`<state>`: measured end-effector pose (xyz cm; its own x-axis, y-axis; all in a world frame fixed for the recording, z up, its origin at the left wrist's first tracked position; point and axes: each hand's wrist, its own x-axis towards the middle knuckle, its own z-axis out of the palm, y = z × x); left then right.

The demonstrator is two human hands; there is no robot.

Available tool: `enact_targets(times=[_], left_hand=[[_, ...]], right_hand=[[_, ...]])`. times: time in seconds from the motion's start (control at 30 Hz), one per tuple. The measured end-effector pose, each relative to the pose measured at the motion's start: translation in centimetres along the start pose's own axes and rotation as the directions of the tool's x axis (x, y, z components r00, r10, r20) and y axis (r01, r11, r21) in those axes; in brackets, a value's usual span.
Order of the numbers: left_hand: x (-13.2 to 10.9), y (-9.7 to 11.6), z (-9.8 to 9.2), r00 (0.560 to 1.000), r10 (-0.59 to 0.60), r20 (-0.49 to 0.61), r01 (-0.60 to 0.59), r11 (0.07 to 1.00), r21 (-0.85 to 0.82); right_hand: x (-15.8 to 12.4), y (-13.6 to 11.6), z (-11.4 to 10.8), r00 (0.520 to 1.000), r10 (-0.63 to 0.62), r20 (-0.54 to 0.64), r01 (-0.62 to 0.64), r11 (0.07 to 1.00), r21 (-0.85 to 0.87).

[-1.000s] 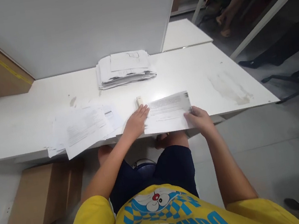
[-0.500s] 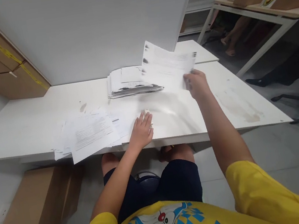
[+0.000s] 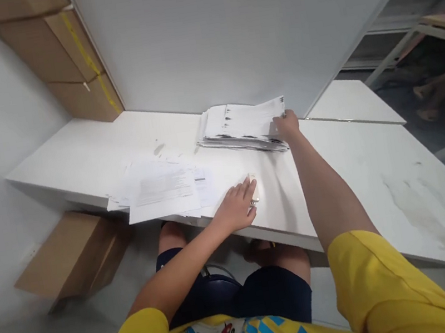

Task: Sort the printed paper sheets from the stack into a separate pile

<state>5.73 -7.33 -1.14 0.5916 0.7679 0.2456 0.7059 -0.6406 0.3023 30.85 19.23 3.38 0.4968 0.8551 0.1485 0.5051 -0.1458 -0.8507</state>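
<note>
My right hand (image 3: 287, 124) pinches the right edge of a printed sheet of paper (image 3: 255, 118) with dark marks along its edges. That sheet lies over a thick stack of papers (image 3: 210, 128) at the back of the white table. Fingers stretched out flat, my left hand (image 3: 235, 207) rests near the table's front edge. Partly under its fingertips is a small white object (image 3: 252, 177) with a shiny metal bit; its kind is too covered to tell. Left of that hand, loose printed sheets (image 3: 163, 193) lie spread in an overlapping pile, one reaching the front edge.
A grey panel (image 3: 218, 32) rises behind the white table (image 3: 333, 171). Cardboard boxes (image 3: 80, 93) are stacked at the back left, and an open carton (image 3: 62, 248) stands below the table. Part of another person's legs (image 3: 442, 86) shows at the right.
My right hand has brought the sheet from the air down onto the back stack. My left hand stays on the small white object. The view has turned, shifting the table rightward.
</note>
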Motion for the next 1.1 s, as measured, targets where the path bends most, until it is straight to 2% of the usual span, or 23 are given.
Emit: enact_targets(times=[0.07,0.13,0.23,0.33,0.43,0.5,0.57,0.63,0.7,0.77,0.83,0.9,0.97,1.03,1.1], left_hand=[[0.1,0.1,0.1,1.0,0.007,-0.004,-0.008,0.999,-0.042],[0.4,0.0,0.1,1.0,0.009,-0.003,-0.009,0.995,-0.098],[0.9,-0.4,0.5,1.0,0.022,-0.021,-0.026,0.985,-0.173],[1.7,-0.7,1.1,0.997,0.046,-0.06,-0.059,0.972,-0.227],[1.6,-0.2,1.2,0.995,0.055,-0.082,-0.074,0.965,-0.252],[0.3,0.7,0.8,0.993,0.029,-0.116,-0.06,0.96,-0.275],[-2.3,1.3,0.0,0.984,-0.044,-0.172,-0.009,0.956,-0.293],[-5.9,1.1,-1.2,0.961,-0.159,-0.228,0.094,0.957,-0.274],[-9.7,-0.5,-2.8,0.924,-0.274,-0.268,0.224,0.954,-0.201],[-12.9,-3.3,-4.6,0.891,-0.354,-0.284,0.335,0.935,-0.114],[-15.1,-6.6,-6.3,0.887,-0.377,-0.267,0.382,0.923,-0.035],[-16.3,-9.4,-7.8,0.909,-0.356,-0.217,0.37,0.929,0.028],[-16.9,-11.2,-8.9,0.938,-0.313,-0.149,0.326,0.942,0.078],[-17.4,-11.9,-9.4,0.953,-0.278,-0.119,0.292,0.949,0.116],[-18.2,-12.0,-9.5,0.953,-0.261,-0.156,0.283,0.949,0.139]], right_hand=[[-0.7,2.1,-0.8,0.999,-0.048,-0.018,0.049,0.999,0.009],[-2.7,5.2,-2.3,0.994,-0.094,-0.055,0.097,0.994,0.052],[-7.6,10.0,-6.1,0.995,-0.076,-0.064,0.084,0.988,0.129],[-12.5,12.8,-10.1,0.999,-0.02,-0.03,0.026,0.981,0.194],[-16.5,13.4,-12.7,1.0,-0.024,-0.009,0.025,0.972,0.233],[-18.9,13.0,-13.9,0.998,-0.056,0.025,0.05,0.976,0.214],[-21.7,12.5,-14.7,0.993,-0.087,0.083,0.074,0.987,0.146],[-24.8,11.9,-15.2,0.987,-0.09,0.137,0.088,0.996,0.016],[-28.1,11.2,-15.3,0.992,-0.07,0.102,0.084,0.986,-0.145],[-31.2,9.9,-14.8,0.996,-0.091,-0.015,0.085,0.967,-0.241],[-33.8,8.0,-13.7,0.971,-0.192,-0.14,0.154,0.958,-0.243],[-35.7,5.7,-12.1,0.921,-0.349,-0.174,0.309,0.925,-0.222],[-36.9,3.5,-10.0,0.864,-0.497,-0.084,0.473,0.857,-0.205],[-37.3,1.7,-7.5,0.806,-0.583,0.102,0.592,0.788,-0.171],[-37.1,0.8,-4.9,0.725,-0.62,0.3,0.676,0.725,-0.136]])
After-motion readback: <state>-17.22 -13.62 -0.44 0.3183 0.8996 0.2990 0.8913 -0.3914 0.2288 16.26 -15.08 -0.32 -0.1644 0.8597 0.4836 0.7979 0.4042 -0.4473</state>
